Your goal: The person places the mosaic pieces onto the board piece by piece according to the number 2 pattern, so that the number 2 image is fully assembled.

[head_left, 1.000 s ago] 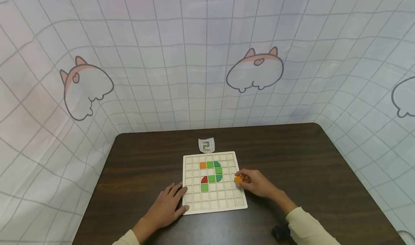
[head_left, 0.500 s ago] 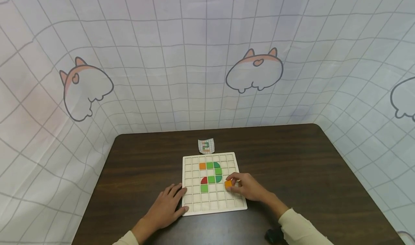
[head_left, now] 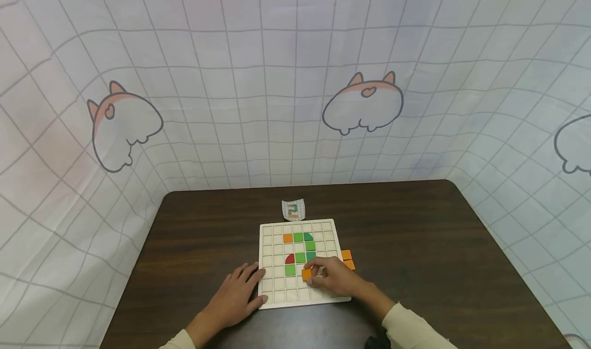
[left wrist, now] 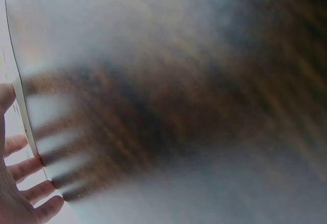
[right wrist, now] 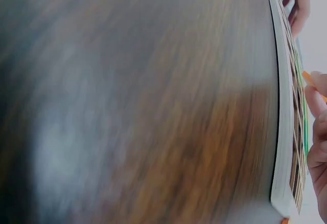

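Observation:
A pale grid board [head_left: 277, 290] lies on the dark table, with colored tiles set in its squares. Near its top sits an orange square tile [head_left: 288, 238], beside green tiles [head_left: 298, 237]. Lower down are a red quarter-round tile [head_left: 290, 258] and a green square tile [head_left: 290, 270]. My right hand [head_left: 339, 277] pinches another orange tile [head_left: 307, 274] over the board, right of that lower green square; the right wrist view shows this orange tile [right wrist: 307, 77] edge-on between thumb and finger. My left hand [head_left: 236, 292] rests at the board's left edge, fingers spread.
Orange tiles [head_left: 347, 255] lie on the table against the board's right edge. A small printed card [head_left: 293, 210] with a colored tile pattern is behind the board. A dark object [head_left: 376, 343] shows by the right sleeve. A white grid-patterned curtain [head_left: 258, 108] encloses the table.
My right hand has carried the orange tile leftward from the board's right edge to over its middle. Orange tiles beside the board are now uncovered. The left hand stays in place.

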Demonstrator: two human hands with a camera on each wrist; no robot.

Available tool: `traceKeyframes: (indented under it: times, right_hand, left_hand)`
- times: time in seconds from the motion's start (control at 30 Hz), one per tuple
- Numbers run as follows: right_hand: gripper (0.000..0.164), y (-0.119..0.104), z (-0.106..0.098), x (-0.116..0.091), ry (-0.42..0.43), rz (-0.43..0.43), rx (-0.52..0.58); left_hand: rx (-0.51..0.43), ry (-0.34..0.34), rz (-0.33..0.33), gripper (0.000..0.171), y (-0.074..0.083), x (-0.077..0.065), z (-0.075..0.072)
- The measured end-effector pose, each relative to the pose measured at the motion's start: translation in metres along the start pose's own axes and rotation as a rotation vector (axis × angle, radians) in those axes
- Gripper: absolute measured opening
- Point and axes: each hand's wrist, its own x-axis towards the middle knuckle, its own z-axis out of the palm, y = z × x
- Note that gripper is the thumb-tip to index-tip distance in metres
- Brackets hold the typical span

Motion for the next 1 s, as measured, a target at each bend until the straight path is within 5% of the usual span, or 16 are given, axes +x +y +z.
traceKeyframes:
  times: [0.33,1.0]
  right_hand:
    - [0.024,-0.002,0.016,0.009,0.035,-0.069,-0.051]
    - [0.021,-0.018,0.029,0.015,0.042,-0.036,-0.183]
  left_hand:
    - [0.019,-0.001,-0.012,0.066,-0.001,0.001,0.002]
    - [-0.008,0.008,-0.009,0.065,0.000,-0.002,0.004]
